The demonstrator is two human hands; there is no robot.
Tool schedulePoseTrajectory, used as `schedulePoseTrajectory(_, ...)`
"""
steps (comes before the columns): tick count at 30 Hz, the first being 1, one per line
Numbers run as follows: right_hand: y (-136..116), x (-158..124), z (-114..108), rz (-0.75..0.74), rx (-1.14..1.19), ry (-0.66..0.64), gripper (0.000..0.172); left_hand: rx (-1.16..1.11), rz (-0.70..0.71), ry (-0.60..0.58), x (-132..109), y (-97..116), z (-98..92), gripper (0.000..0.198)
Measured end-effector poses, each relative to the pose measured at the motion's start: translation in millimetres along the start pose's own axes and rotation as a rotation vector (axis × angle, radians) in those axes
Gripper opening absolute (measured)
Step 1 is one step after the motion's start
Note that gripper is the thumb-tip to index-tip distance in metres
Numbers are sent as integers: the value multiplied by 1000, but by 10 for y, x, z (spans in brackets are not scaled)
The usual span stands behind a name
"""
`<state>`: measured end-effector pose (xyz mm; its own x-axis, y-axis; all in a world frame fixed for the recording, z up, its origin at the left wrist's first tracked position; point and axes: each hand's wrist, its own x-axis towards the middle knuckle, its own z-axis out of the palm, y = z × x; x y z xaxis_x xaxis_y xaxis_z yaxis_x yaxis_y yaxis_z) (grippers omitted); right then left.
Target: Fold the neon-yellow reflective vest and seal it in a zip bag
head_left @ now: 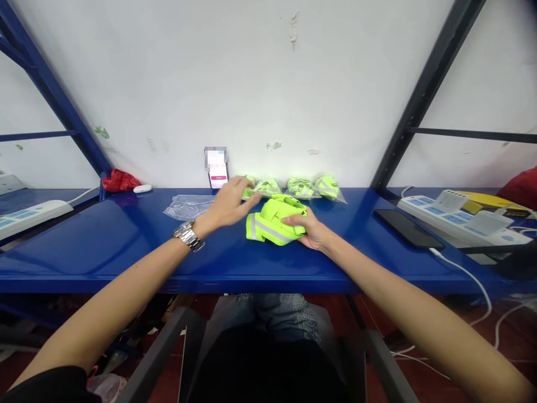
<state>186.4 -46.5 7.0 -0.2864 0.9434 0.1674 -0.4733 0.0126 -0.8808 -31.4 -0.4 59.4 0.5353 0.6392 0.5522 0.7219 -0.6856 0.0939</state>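
Note:
A fluorescent yellow-green vest-like cloth with grey reflective strips (272,224) is bunched up over the blue table. My right hand (311,228) grips its right side, thumb on top and fingers underneath. To the left of the cloth, my left hand (230,202) hovers with thumb and fingers apart, holding nothing. A flat clear plastic bag (188,207) lies just left of that hand, partly behind it. Along the wall stand several clear bags of the same bright cloth (300,187); my left fingers overlap the leftmost in view, and I cannot tell whether they touch it.
A lit phone (217,168) leans on the wall. Left of it are a red cloth (120,181) and a small white case (142,188). A dark phone on a cable (408,228) and a power strip (457,218) lie right. Metal frame posts (413,106) flank the blue table (126,240).

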Motion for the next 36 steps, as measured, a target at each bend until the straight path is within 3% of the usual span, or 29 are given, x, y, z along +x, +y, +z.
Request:
schedulePoseTrajectory(2, -7, 16, -40, -1, -4, 32, 43, 254, -260, -82, -26, -216, -51, 50)
schedulePoseTrajectory(4, -9, 33, -76, -15, 4, 40, 43, 408, -425, -238, -87, -401, -46, 53)
schedulePoseTrajectory(7, -4, 47, -105, -30, 14, 32, 44, 456, -464, -406, -213, -549, 24, 42)
schedulePoseTrajectory(10, -7, 49, -111, -45, 20, 39, 46, 433, -393, -443, -320, -526, 74, 25)
schedulePoseTrajectory(15, -46, 48, -91, -99, 51, 105, 54, 298, -255, -360, -393, -281, 21, 11)
schedulePoseTrajectory(18, -65, 43, -42, -139, 63, 102, 55, 86, -155, -296, -400, -112, -7, 17)
schedulePoseTrajectory(21, -68, 27, 22, -154, 70, 79, 51, 18, -80, -221, -395, 38, 0, 17)
schedulePoseTrajectory(28, -47, 16, 41, -144, 17, 207, 48, -183, -211, -16, -373, 222, -23, 20)
schedulePoseTrajectory(31, -24, 31, 29, -182, -28, 211, 52, -131, -185, 1, -395, 247, -11, 21)
schedulePoseTrajectory(36, 25, -2, 135, -277, -75, 183, 56, 156, -79, 24, -432, 292, 144, 13)
